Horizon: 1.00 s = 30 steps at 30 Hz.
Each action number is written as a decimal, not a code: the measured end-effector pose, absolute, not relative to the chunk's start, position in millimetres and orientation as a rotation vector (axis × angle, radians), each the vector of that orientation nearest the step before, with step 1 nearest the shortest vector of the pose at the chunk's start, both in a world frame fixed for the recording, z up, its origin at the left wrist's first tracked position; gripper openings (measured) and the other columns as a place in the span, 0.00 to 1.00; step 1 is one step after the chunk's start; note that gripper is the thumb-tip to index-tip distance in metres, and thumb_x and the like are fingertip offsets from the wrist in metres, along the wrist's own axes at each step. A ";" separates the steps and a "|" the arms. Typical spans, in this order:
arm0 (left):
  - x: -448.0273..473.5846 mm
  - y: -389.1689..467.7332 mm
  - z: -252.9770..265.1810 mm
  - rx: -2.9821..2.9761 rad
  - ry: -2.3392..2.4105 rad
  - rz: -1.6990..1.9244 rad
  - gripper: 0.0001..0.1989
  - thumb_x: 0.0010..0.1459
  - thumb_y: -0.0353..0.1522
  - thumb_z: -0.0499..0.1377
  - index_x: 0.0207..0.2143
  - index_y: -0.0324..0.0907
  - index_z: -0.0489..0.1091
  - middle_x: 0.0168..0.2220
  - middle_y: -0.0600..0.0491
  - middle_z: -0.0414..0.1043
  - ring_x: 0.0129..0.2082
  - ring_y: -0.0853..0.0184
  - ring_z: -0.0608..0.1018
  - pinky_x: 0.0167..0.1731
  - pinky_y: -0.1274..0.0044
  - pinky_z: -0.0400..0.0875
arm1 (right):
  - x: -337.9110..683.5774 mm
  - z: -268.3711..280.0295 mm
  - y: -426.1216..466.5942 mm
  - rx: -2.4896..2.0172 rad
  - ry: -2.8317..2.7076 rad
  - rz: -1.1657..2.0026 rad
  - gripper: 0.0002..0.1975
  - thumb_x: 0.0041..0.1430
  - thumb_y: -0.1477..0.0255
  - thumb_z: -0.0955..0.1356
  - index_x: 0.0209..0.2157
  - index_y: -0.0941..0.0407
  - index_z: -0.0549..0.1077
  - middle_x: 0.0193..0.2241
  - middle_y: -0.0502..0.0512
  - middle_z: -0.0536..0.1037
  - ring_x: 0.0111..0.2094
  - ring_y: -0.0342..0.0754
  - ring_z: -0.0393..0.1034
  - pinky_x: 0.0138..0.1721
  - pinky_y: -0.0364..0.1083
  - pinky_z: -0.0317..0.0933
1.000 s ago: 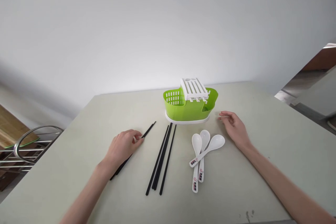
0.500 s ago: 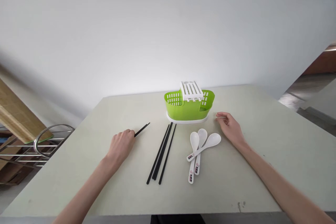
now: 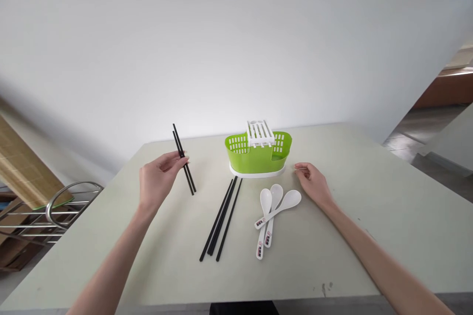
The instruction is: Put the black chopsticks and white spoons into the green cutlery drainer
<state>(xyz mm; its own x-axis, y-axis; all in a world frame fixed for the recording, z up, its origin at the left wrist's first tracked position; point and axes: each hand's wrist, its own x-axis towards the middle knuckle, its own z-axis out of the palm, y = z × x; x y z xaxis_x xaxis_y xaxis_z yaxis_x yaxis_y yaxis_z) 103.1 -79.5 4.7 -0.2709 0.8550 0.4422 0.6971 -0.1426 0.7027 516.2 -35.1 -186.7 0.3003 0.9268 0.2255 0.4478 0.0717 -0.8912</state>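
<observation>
My left hand [image 3: 158, 179] is raised above the table and pinches a pair of black chopsticks [image 3: 184, 158], which stand nearly upright, tips down. Several more black chopsticks [image 3: 220, 219] lie side by side on the table [image 3: 388, 206] in front of a green utensil basket [image 3: 257, 155] with a white slotted insert [image 3: 260, 133]. Three white spoons [image 3: 273, 211] lie to the right of the chopsticks. My right hand [image 3: 312, 182] rests on the table just right of the basket, fingers loosely curled, holding nothing.
A metal wire rack [image 3: 44, 211] and a wooden board [image 3: 20, 167] stand off the table's left edge. A plain white wall rises behind the table. Flooring and dark furniture show at the far right.
My left hand has lifted the pair of chopsticks off the table and turned them nearly upright. The right hand has stayed beside the basket. The view has shifted slightly.
</observation>
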 end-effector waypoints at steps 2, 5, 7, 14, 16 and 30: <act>110.3 -81.2 3.5 1.693 1.871 1.403 0.17 0.57 0.45 0.69 0.44 0.47 0.83 0.40 0.51 0.86 0.47 0.54 0.86 0.55 0.64 0.79 | 516.6 -186.9 -35.5 -1.545 -1.314 0.580 0.14 0.60 0.63 0.65 0.44 0.52 0.76 0.47 0.57 0.83 0.44 0.53 0.78 0.50 0.54 0.68; 115.8 -83.3 -4.8 1.645 1.813 1.413 0.17 0.56 0.46 0.70 0.44 0.46 0.83 0.40 0.50 0.86 0.47 0.53 0.86 0.56 0.62 0.78 | 517.8 -188.2 -35.2 -1.543 -1.311 0.573 0.14 0.59 0.63 0.66 0.44 0.52 0.76 0.46 0.57 0.83 0.43 0.53 0.77 0.49 0.54 0.69; 117.3 -84.5 -10.6 1.653 1.801 1.407 0.17 0.56 0.45 0.71 0.43 0.47 0.83 0.41 0.50 0.86 0.47 0.53 0.86 0.56 0.61 0.79 | 518.7 -189.3 -34.7 -1.541 -1.306 0.572 0.14 0.59 0.63 0.66 0.44 0.52 0.76 0.46 0.57 0.83 0.43 0.53 0.77 0.50 0.54 0.68; 114.7 -87.8 -23.8 1.695 1.807 1.422 0.15 0.56 0.45 0.70 0.41 0.47 0.83 0.41 0.51 0.86 0.47 0.54 0.86 0.55 0.63 0.80 | 520.2 -189.0 -35.6 -1.530 -1.324 0.559 0.13 0.60 0.65 0.66 0.44 0.52 0.76 0.46 0.57 0.83 0.44 0.53 0.78 0.52 0.54 0.68; 112.1 -88.9 -26.8 1.705 1.802 1.401 0.15 0.56 0.45 0.70 0.41 0.47 0.83 0.42 0.52 0.86 0.47 0.54 0.86 0.54 0.64 0.80 | 520.6 -188.3 -36.3 -1.536 -1.323 0.557 0.13 0.59 0.65 0.66 0.44 0.52 0.76 0.46 0.57 0.83 0.44 0.53 0.77 0.52 0.54 0.68; 108.8 -81.3 -12.1 1.559 1.764 1.381 0.20 0.52 0.48 0.72 0.40 0.44 0.83 0.42 0.48 0.86 0.40 0.54 0.87 0.51 0.62 0.81 | 521.2 -192.3 -36.4 -1.532 -1.354 0.562 0.13 0.59 0.65 0.65 0.43 0.52 0.75 0.45 0.57 0.83 0.44 0.52 0.77 0.52 0.54 0.68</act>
